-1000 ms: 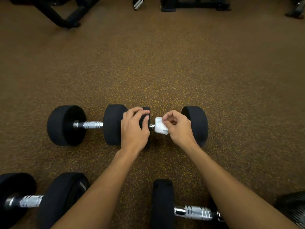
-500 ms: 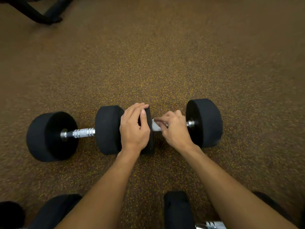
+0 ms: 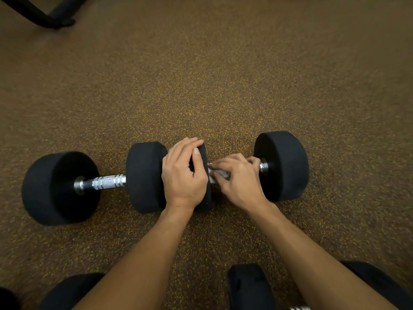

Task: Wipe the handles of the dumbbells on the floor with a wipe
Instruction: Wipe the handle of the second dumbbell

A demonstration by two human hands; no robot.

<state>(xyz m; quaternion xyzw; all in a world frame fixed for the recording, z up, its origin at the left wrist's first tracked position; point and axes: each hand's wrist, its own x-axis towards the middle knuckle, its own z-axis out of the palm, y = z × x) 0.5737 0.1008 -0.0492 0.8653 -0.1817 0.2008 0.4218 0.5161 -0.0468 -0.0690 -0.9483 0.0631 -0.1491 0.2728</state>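
Fingers [image 3: 225, 163] of the right hand [image 3: 240, 182] curl around the white wipe [image 3: 220, 174], pressing it onto the handle [image 3: 263, 166] of the right dumbbell [image 3: 285, 164]; only the handle's chrome end shows beside the outer head. The left hand [image 3: 183, 175] grips that dumbbell's inner head, fingers hooked over its top edge, thumb along its face. Just beside that head lies a second dumbbell [image 3: 60, 189], its handle bare. Speckled floor [image 3: 223, 74] stretches open beyond. More dumbbell heads [image 3: 250, 287] sit at the bottom edge, and a black frame [image 3: 51, 19] stands in the far-left corner.
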